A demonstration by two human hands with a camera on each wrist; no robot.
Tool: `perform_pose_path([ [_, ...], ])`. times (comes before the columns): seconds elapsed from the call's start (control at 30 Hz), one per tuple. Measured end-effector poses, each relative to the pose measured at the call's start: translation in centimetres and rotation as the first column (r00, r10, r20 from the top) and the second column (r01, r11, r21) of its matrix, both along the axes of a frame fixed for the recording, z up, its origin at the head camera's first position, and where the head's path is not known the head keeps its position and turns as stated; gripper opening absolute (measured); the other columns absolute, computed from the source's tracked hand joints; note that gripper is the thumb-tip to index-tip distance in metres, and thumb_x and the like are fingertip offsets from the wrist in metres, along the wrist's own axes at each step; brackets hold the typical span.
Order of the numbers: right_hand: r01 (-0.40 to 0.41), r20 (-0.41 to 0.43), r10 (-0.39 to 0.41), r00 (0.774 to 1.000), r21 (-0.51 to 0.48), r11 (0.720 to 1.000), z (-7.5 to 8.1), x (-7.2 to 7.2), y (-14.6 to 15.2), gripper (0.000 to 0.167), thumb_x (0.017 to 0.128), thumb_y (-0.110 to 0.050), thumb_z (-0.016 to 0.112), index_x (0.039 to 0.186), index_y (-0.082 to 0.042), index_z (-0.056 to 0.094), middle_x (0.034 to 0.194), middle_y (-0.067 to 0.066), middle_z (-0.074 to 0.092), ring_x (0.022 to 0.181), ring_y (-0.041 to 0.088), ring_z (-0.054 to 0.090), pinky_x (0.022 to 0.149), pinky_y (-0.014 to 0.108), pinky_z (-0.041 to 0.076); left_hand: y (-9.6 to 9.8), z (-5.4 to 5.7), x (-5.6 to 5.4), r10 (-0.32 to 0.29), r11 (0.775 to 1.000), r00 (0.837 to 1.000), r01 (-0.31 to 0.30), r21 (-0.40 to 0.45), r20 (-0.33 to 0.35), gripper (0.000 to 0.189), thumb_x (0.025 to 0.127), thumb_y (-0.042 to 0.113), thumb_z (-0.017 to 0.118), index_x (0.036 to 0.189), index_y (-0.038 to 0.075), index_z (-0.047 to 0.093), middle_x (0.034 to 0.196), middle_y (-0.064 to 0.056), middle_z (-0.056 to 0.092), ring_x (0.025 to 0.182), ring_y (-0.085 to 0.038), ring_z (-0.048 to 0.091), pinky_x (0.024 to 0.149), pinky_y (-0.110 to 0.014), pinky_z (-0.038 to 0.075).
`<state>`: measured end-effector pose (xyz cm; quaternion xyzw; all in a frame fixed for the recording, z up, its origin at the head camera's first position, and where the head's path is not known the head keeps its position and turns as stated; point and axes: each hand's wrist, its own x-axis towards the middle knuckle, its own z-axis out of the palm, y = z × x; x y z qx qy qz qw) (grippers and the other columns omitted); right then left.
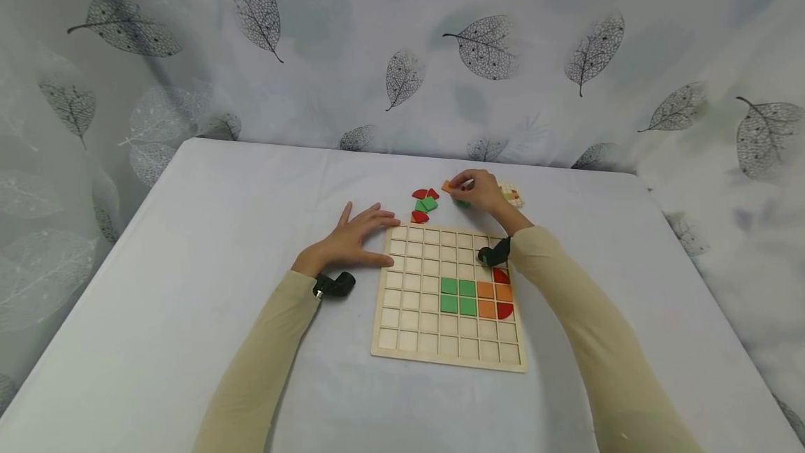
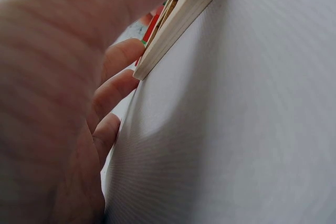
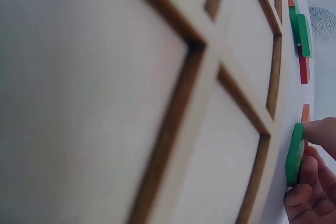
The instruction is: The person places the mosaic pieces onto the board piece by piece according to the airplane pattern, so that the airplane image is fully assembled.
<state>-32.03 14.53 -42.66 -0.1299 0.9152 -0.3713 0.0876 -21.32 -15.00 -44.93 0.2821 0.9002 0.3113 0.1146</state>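
Note:
A square wooden grid board lies on the table. My left hand rests at its upper left edge, fingers spread, the thumb touching the rim. Beyond the far edge my right hand pinches a small orange tile between thumb and fingers. A green tile lies close under that hand. Set in the board are several green square tiles, three orange tiles and two red curved pieces, one of them near the right sleeve. The right wrist covers some upper right cells.
Loose red pieces, green tiles and a bit of orange lie beyond the board's far edge. A small patterned grid card is partly behind the right hand. White cloth covers the table; a leaf-print curtain hangs behind.

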Motion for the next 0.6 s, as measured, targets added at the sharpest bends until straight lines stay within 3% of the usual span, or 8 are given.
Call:
perform_pose_path([
  [0.6, -0.035, -0.021, 0.035, 0.999, -0.011, 0.999, 0.25, 0.74, 0.61, 0.025, 0.090, -0.009, 0.069, 0.113, 0.002, 0.068, 0.116, 0.020, 0.064, 0.091, 0.028, 0.059, 0.067, 0.024, 0.045, 0.09, -0.37, -0.22, -0.004, 1.000, 1.000, 0.004, -0.005, -0.006, 0.076, 0.081, 0.046, 0.076, 0.146, 0.022, 0.045, 0.155, -0.002, 0.036, 0.151, -0.021, 0.009, 0.116, -0.050, -0.018],
])
